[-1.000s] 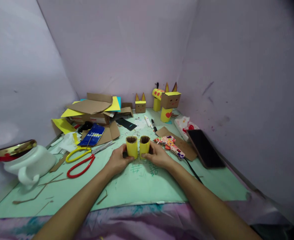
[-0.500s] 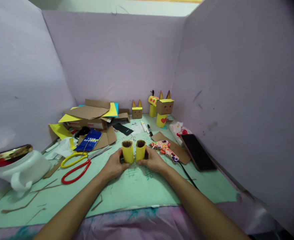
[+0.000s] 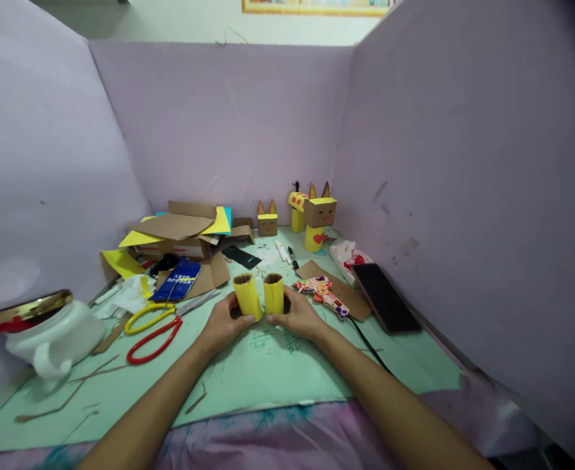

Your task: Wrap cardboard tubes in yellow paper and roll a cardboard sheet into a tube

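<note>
My left hand point(image 3: 225, 323) is closed around a yellow cardboard tube point(image 3: 248, 301), whose top leans a little to the left. A second yellow tube point(image 3: 274, 299), held nearly upright, is in the grip of my right hand point(image 3: 301, 314). Both tubes have open tops showing brown cardboard inside, and a narrow gap lies between them. Beneath them the green table sheet point(image 3: 267, 375) carries pen scribbles. To the right of my right hand lies a glue gun point(image 3: 324, 294) with a colourful pattern. Scissors point(image 3: 162, 326) with yellow and red handles rest left of my left hand.
Cardboard and coloured paper point(image 3: 174, 225) are piled at the back left, near a blue packet point(image 3: 179, 279). A white teapot-like vessel point(image 3: 57, 336) stands at left. A phone point(image 3: 385, 297) lies at right. Cardboard animal figures point(image 3: 320, 214) and a box head point(image 3: 267, 225) stand behind.
The left tube has tipped slightly, its top going left, while the right one stays about upright. The camera view has shifted a little upward. Both hands keep their hold.
</note>
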Demonstrator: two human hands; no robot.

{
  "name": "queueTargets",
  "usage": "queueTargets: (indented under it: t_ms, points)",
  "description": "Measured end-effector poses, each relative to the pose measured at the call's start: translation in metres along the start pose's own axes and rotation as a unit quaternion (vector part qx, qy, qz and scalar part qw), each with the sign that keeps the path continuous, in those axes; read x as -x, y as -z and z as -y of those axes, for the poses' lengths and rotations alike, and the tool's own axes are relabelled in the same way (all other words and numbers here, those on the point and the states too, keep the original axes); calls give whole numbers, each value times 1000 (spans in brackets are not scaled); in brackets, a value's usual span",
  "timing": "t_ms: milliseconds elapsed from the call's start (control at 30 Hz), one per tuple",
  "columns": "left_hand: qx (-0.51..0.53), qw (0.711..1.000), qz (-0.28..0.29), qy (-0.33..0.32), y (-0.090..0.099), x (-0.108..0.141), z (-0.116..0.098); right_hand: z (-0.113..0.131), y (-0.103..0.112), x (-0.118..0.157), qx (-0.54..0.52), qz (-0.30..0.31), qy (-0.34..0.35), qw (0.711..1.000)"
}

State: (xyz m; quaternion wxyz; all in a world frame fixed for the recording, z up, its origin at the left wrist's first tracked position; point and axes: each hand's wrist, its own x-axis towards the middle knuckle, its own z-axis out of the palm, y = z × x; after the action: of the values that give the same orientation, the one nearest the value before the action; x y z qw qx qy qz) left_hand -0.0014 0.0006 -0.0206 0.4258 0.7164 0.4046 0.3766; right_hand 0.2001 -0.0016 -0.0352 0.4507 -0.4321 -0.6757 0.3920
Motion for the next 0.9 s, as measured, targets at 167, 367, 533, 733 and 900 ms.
queueTargets:
  t_ms: [167,367,533,733,900]
  points:
    - [65,998,-4,-3,1,3,-3,0,-2,-2,22,-18,14,999]
    - [113,993,-28,31,4,2,-1,-1,-4,-6,50,-28,-5,998]
    - [116,991,-40,59,4,2,-10,1,-6,-6,63,-32,-17,997]
    - [109,989,-71,71,2,4,-13,-2,-8,-7,60,-69,-31,995]
    - [105,988,-83,74,1,3,-5,-7,-8,-11,35,-79,-39,995]
